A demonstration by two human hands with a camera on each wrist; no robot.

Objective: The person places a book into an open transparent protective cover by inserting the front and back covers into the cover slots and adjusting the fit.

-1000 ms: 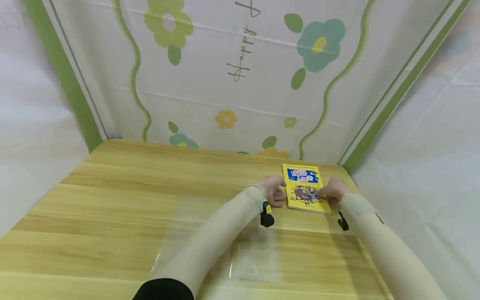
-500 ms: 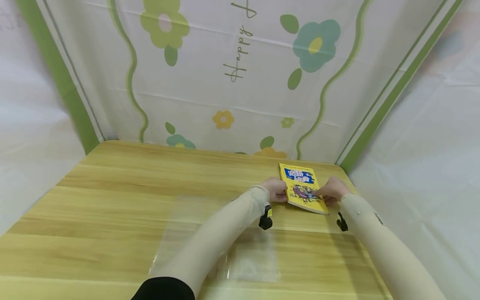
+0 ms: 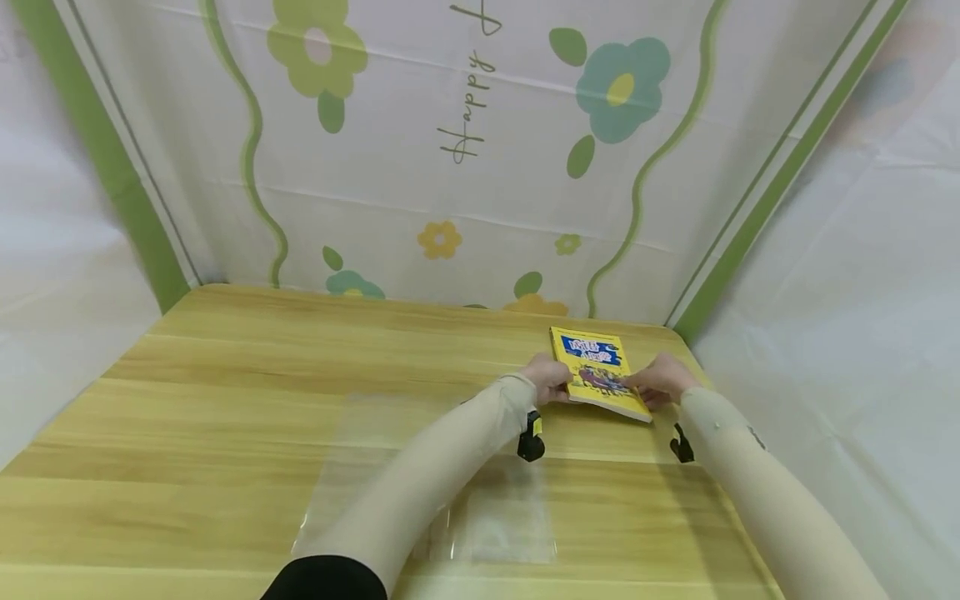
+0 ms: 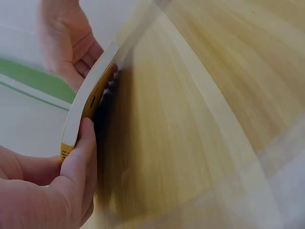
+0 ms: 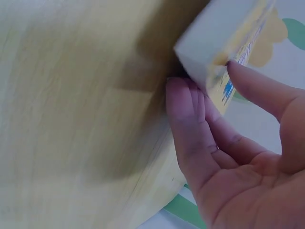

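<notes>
Fingers [image 4: 85, 143] of the left hand [image 3: 550, 381] curl under the near left edge of a thin yellow paperback book with a blue title band [image 3: 597, 372], thumb on the cover, while the right hand [image 3: 657, 382] pinches the book's right edge, fingers beneath and thumb on top. In the left wrist view the book [image 4: 89, 98] is tipped up off the wood on its near side, with a dark shadow under it; the right wrist view shows the book's pale page block [image 5: 215, 36] raised above the board, with the right hand's fingers [image 5: 188, 124] tucked below. The book sits in the far right corner of the light wooden table [image 3: 225, 392], its far edge near the flower-printed white backdrop sheet [image 3: 450, 150] and its right side near the table's right rim, so room is tight there. Open wood spreads wide to the left and toward the person. A clear plastic sheet [image 3: 375, 442] lies flat on the table near the middle, partly under the left forearm in its beige sleeve [image 3: 442, 467], well apart from the book.
</notes>
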